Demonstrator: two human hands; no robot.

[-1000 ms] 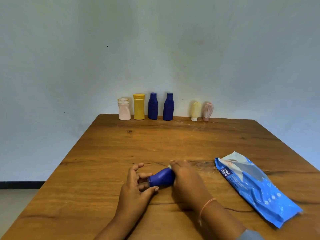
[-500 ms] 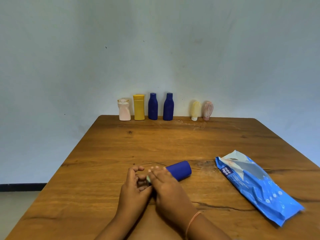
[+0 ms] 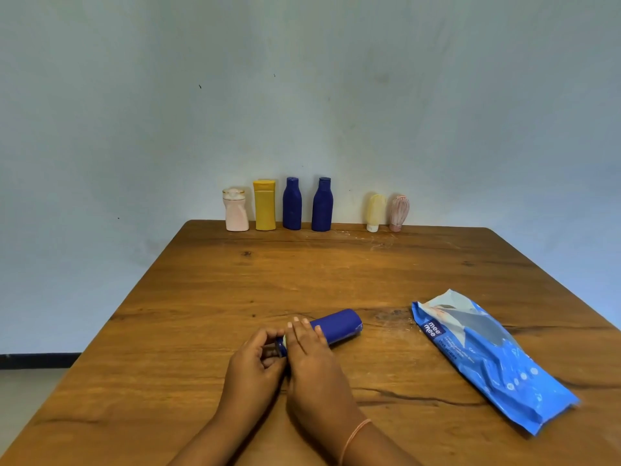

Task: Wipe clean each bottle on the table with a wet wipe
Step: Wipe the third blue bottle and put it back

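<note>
Lower centre of frame: blue bottle lies on its side on the bench. My left hand has its fingers curled round the cap end, and my right hand has fingers close together across the neck, pressing the wet wipe on. Six more bottles stand in the back row at upper centre, and I can't tell which are clean, so I'd guess we're early on.

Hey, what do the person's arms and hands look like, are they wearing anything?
No sleeves or gloves show in this view. The left hand wears nothing. The right hand has no visible ring, but a thin orange band circles its wrist.
</note>
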